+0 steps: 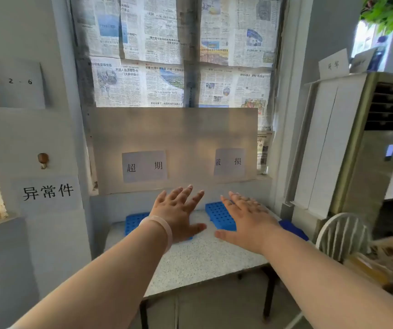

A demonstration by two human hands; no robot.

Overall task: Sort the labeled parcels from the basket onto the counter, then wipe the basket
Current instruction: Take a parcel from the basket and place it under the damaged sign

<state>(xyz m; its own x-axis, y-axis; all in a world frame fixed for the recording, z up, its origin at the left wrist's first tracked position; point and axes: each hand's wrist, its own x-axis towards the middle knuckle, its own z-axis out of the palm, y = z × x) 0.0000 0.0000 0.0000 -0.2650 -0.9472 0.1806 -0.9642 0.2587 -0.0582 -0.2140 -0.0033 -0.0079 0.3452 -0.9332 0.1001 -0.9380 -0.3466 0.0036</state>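
From the left, I see the 异常件 wall sign, then my left hand, fingers spread flat and empty, over one blue perforated tray on the speckled desk, and my right hand, likewise splayed and empty, over a second blue tray, with a blurred pile far right.

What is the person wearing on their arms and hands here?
No gloves and no sleeves are in view; both forearms are bare down to the frame edge. The left hand has a pale pink, translucent bangle round its wrist. The right hand has no band or watch at the wrist. Blur makes it impossible to tell whether its fingers carry a ring.
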